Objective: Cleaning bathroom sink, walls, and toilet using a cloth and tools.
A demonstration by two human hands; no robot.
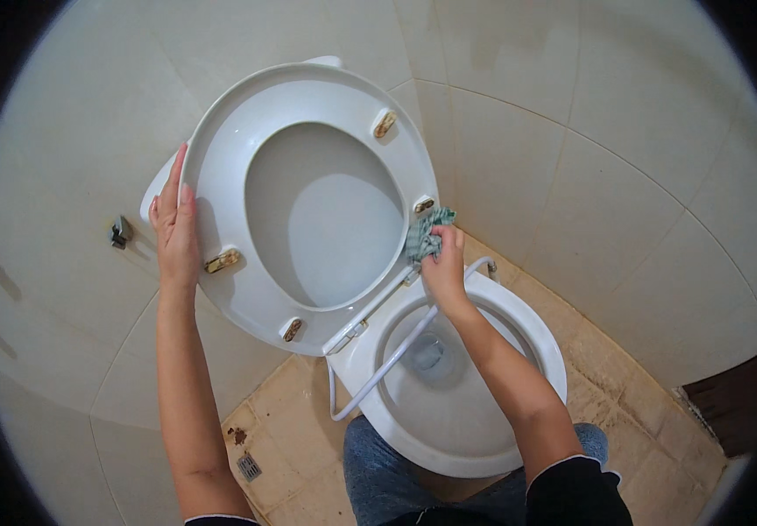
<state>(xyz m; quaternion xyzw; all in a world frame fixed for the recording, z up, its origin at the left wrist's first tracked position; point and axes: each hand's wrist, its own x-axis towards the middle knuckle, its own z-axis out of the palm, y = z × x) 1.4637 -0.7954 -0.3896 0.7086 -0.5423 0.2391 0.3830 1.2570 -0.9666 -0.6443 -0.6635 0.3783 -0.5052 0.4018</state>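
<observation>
A white toilet seat (218, 162) stands raised against its lid, with yellow-brown stained bumpers on its underside. My left hand (175, 235) grips the seat's left edge, thumb on the near face and fingers along the rim. At the lower right of the seat, near the hinge, my right hand (445, 267) is closed on a crumpled grey-green patterned cloth (422, 238). The cloth presses against the seat's edge just below a bumper. Beneath my right forearm is the open white toilet bowl (547, 351), with water at its bottom.
A white hose (393, 359) curves across the back of the bowl. Metal wall fittings (121, 232) stick out from the tiled wall at left. A floor drain (249, 466) lies in the stained beige floor. Dark brown material (742, 399) hangs at far right.
</observation>
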